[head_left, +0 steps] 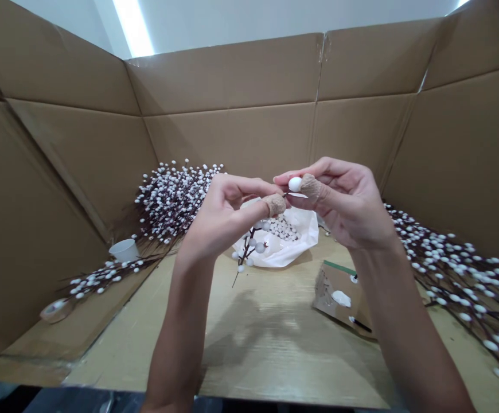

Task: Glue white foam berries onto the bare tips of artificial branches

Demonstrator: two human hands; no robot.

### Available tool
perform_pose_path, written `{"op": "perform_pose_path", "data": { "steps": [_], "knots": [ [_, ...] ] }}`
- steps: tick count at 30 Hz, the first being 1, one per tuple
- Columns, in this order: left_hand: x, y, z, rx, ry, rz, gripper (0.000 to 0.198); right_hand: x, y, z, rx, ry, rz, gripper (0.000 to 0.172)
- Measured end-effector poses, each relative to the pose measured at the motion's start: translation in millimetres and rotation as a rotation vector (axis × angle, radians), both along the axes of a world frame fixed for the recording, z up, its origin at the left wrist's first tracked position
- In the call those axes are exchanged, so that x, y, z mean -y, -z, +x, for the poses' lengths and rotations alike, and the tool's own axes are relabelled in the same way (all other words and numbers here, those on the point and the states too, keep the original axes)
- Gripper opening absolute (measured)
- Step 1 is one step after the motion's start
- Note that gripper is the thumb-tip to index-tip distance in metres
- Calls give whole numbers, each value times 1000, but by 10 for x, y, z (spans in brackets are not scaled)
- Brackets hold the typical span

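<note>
My left hand [243, 209] pinches a thin dark berry stem [249, 248], which hangs below the fingers with several white berries on it. Between the thumb and fingers of my right hand [339, 198] is a white berry [295, 184], right by the stem's upper end. Both hands meet in mid-air, fingertips almost touching; whether the berry sits on the stem tip I cannot tell. Tan wrapping covers each thumb tip. Behind and below the hands lies a white plastic bag [299, 246] spread open, holding many loose white berries [284, 228].
A heap of white-berry branches [174, 198] stands at back left, more branches [451, 264] lie along the right. On the left are a white cup [124, 250], a smaller bunch [103, 278] and a tape roll [55, 310]. A cardboard piece [339, 318] carries white glue-like stuff. Cardboard walls [232, 80] surround the table.
</note>
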State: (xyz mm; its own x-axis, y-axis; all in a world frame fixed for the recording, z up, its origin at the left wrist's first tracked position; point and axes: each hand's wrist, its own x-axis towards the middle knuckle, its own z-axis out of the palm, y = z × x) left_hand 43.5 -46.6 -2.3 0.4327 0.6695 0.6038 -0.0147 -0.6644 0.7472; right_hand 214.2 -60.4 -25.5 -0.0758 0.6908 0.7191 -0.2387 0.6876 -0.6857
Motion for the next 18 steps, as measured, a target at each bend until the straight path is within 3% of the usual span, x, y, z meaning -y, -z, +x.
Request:
{"op": "perform_pose_path", "data": {
  "steps": [18],
  "knots": [
    [-10,29,69,24,-97,58,9,-50,34,-12,26,73,35,22]
  ]
}}
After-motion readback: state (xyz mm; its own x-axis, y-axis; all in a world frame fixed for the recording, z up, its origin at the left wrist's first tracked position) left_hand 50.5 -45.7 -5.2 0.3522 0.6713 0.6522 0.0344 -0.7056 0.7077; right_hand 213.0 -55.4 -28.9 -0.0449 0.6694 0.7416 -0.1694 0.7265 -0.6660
